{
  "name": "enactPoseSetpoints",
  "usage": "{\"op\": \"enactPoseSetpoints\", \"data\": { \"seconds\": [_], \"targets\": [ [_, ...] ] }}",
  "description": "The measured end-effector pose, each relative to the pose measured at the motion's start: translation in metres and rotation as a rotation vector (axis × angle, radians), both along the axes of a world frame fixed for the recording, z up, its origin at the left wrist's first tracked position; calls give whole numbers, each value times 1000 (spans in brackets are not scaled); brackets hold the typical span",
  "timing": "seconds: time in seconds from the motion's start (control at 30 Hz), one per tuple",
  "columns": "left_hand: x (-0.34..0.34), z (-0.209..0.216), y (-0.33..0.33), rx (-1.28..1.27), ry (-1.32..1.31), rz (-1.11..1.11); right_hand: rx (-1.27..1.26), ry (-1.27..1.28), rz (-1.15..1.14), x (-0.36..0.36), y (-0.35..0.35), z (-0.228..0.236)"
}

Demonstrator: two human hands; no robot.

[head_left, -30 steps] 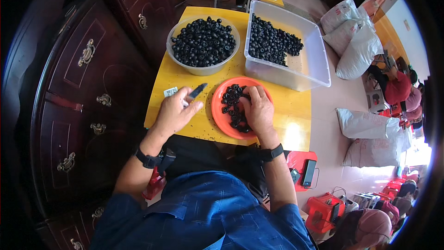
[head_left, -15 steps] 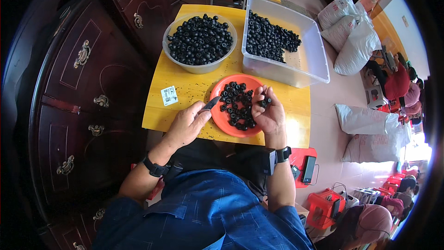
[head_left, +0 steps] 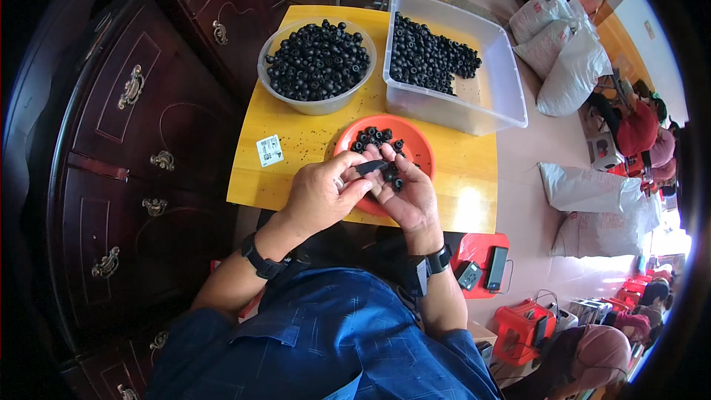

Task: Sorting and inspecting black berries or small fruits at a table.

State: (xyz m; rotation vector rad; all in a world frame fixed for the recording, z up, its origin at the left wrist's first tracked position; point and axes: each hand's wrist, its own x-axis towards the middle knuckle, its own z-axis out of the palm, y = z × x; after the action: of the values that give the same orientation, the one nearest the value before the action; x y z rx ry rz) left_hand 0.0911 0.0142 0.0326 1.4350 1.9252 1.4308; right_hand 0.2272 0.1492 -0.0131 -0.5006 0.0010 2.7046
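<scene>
Black, ring-like pieces (head_left: 398, 184) lie in the upturned right hand (head_left: 409, 206) in the head view, its fingers loosely spread beneath them. A second ago this hand was down among the plate pieces (head_left: 375, 135); half a second ago it was lifted at the plate's right side, apart from the other. Now both hands meet over the near part of the orange-red plate (head_left: 421, 152). The left hand (head_left: 342, 178) pinches a dark blade (head_left: 369, 167) between thumb and fingers, its tip pointing right across the right hand's fingers; whether it touches a piece cannot be told. The change seems to mean gathering has given way to handling pieces against the blade. Farther back on the yellow counter (head_left: 296, 187), the round tub (head_left: 320, 107) and rectangular bin (head_left: 455, 115) appear undisturbed.
</scene>
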Motion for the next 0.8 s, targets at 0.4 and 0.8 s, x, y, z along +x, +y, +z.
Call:
{"op": "enactPoseSetpoints", "data": {
  "seconds": [0.4, 0.8],
  "targets": [
    [9, -11, 12, -77, 314, -10, 114, 68, 82, 2, -21, 1],
    [3, 2, 2, -2, 370, 43, 247, -181, 69, 10, -27, -3]
  ]
}}
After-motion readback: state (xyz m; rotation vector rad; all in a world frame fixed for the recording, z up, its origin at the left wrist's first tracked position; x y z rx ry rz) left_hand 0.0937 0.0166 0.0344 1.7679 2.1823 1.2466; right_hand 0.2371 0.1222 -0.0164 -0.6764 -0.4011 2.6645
